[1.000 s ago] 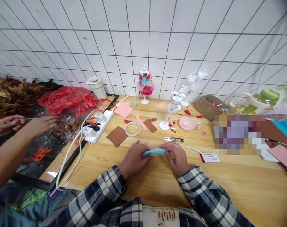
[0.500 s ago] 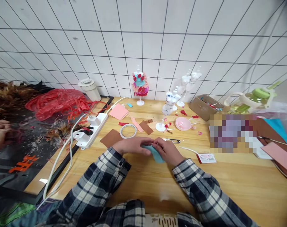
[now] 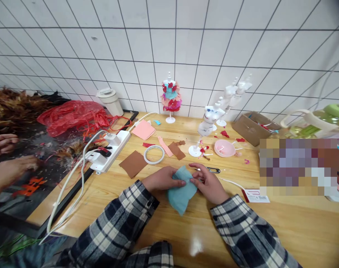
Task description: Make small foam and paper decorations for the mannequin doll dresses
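Note:
A piece of light blue crepe paper (image 3: 182, 201) hangs spread out between my two hands, over the wooden table. My left hand (image 3: 162, 179) is closed on its upper left part, thumb on top. On the right edge of the paper, the thumb and fingers of my right hand (image 3: 210, 184) pinch it. Just beyond my right hand lies a utility knife (image 3: 214, 170), partly hidden by the fingers. A roll of double-sided tape (image 3: 154, 155) and a brown paper square (image 3: 133, 164) rest beyond my left hand.
Behind stand a small mannequin (image 3: 171, 96) in a paper dress and several white mannequins (image 3: 211, 115). A pink dish (image 3: 224, 148), a cardboard box (image 3: 253, 128) and a tag (image 3: 256, 195) are rightward. A power strip (image 3: 110, 152) and another person's hands (image 3: 15, 173) are leftward.
The light blue paper, mostly covered by my hands before, is now opened out below them. My right hand has shifted slightly right. A second hand of the other person has come into view.

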Demonstrator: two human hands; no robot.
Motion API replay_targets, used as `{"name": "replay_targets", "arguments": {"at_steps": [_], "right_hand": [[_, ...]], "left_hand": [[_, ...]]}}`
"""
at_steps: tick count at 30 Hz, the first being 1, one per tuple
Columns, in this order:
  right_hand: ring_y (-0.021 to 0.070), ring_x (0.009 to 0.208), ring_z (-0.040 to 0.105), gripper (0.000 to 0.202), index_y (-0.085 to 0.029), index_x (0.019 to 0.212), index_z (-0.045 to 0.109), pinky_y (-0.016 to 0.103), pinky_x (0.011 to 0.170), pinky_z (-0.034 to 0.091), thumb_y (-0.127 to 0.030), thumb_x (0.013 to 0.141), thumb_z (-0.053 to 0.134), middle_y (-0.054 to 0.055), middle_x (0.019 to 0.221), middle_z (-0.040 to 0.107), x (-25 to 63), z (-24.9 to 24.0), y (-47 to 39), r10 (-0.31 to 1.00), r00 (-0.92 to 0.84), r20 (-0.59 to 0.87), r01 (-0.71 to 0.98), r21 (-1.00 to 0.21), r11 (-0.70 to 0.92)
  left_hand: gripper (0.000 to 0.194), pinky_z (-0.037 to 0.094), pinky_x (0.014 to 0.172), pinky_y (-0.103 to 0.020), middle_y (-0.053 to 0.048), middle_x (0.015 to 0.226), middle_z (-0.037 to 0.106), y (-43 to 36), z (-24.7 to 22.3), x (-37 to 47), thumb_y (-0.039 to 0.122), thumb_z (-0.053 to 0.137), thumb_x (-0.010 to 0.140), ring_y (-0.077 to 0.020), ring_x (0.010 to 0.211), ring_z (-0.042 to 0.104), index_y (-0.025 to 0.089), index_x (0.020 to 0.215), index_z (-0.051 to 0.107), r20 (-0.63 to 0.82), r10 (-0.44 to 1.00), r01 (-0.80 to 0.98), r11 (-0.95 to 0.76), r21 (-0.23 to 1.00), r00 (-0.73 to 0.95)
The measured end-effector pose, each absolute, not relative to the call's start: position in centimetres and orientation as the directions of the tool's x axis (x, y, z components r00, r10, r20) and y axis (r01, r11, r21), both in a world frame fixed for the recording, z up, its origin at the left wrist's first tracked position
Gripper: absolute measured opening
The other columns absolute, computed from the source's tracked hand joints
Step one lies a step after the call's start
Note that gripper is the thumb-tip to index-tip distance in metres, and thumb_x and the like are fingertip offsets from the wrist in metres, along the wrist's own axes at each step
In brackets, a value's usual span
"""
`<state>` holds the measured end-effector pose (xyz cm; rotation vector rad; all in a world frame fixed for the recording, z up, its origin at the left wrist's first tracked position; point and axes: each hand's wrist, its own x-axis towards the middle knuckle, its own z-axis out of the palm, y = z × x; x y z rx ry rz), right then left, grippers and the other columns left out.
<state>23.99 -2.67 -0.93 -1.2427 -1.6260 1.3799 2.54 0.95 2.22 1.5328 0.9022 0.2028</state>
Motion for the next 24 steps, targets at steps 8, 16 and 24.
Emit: {"name": "replay_targets", "arguments": {"at_steps": [8, 16, 24], "right_hand": [[0.0129, 0.063, 0.053, 0.04, -0.022, 0.121, 0.053, 0.026, 0.058, 0.044, -0.04, 0.085, 0.057, 0.003, 0.086, 0.061, 25.0, -0.1, -3.0, 0.926, -0.377, 0.031, 0.404, -0.894, 0.194], [0.0269, 0.101, 0.051, 0.031, -0.019, 0.111, 0.064, 0.038, 0.083, 0.038, -0.033, 0.084, 0.057, 0.011, 0.106, 0.061, 28.8, -0.5, -1.2, 0.987, -0.121, 0.106, 0.949, -0.281, 0.146], [0.0236, 0.086, 0.055, 0.004, -0.02, 0.085, 0.054, 0.033, 0.072, 0.035, -0.019, 0.084, 0.051, 0.008, 0.086, 0.063, 27.8, -0.1, -1.8, 0.983, -0.176, 0.06, 0.897, -0.401, 0.185]], "left_hand": [[0.047, 0.049, 0.069, -0.025, -0.006, 0.09, 0.073, -0.7, 1.6, 2.6, 0.054, 0.067, 0.072, -0.0193, 0.077, 0.064, 0.013, 0.093, 0.071, -0.367, 0.696, 0.395, 0.129, 0.91, 0.618], [0.048, 0.051, 0.074, -0.027, -0.008, 0.093, 0.073, -2.3, 0.3, 2.5, 0.054, 0.067, 0.072, -0.0197, 0.081, 0.065, 0.012, 0.094, 0.07, -0.293, 0.823, 0.277, 0.173, 0.945, 0.486], [0.052, 0.051, 0.072, -0.029, -0.007, 0.09, 0.072, -2.7, 0.4, 2.6, 0.058, 0.068, 0.069, -0.019, 0.077, 0.065, 0.011, 0.093, 0.069, -0.3, 0.854, 0.209, 0.231, 0.95, 0.424]]}}
